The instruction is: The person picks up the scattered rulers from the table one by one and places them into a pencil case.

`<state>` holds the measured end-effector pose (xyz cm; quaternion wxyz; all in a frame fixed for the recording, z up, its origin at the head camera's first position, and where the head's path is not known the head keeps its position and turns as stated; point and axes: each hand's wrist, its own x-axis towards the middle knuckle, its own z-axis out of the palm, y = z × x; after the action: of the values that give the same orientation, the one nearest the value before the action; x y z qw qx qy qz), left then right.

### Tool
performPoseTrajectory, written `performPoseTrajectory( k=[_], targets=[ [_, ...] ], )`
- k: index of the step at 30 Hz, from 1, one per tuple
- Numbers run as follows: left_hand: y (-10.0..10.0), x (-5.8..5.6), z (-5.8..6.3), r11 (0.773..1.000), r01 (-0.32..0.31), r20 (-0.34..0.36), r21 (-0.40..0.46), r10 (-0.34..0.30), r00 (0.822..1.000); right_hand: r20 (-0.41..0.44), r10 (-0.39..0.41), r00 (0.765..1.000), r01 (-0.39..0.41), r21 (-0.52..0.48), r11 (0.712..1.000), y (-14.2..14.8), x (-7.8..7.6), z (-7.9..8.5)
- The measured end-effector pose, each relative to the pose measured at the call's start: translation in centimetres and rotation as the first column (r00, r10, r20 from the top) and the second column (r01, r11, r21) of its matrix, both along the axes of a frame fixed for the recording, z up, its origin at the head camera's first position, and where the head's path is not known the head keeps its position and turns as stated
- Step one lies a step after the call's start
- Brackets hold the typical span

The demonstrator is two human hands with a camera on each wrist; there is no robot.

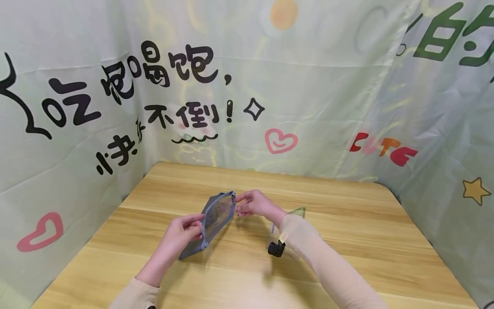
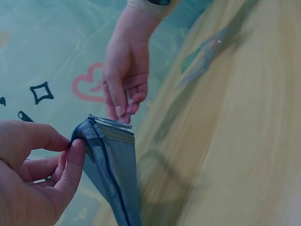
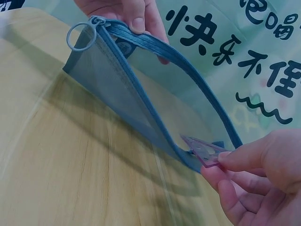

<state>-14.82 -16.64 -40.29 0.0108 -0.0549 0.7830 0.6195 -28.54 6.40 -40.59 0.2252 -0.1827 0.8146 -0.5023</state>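
Note:
A blue-grey mesh zip pouch (image 1: 217, 214) is held up on its side over the table, its zip undone and its mouth gaping. My left hand (image 1: 181, 229) pinches the pouch's rim between thumb and fingers, near the end with the ring pull (image 3: 81, 36). At the opposite end of the mouth is my right hand (image 1: 254, 204). Between its thumb and fingers it pinches a small clear, pink-edged set square (image 3: 205, 151). In the right wrist view the set square's pointed corner overlaps the pouch's opening.
On the table (image 1: 347, 231), partly behind the right forearm, lie clear drawing tools, among them a green-tinted set square (image 1: 299, 212). A black wrist camera (image 1: 275, 249) sticks out from the right sleeve. Printed cloth (image 1: 247, 77) hangs around the table's back and sides.

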Motion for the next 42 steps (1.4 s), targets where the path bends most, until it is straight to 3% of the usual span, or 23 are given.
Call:
performPoseTrajectory(
  k=[27,42],
  targets=[
    [0.0,1.2,0.4,0.998,-0.030,0.002,-0.060,0.030,1.000,0.048,-0.052,0.997,0.053,-0.035,0.998,-0.8,0.5,0.5],
    [0.1,1.1,0.7,0.999,-0.030,-0.004,-0.025,0.030,1.000,0.018,-0.060,0.998,0.060,-0.029,0.998,-2.5,0.6,0.5]
  ],
)
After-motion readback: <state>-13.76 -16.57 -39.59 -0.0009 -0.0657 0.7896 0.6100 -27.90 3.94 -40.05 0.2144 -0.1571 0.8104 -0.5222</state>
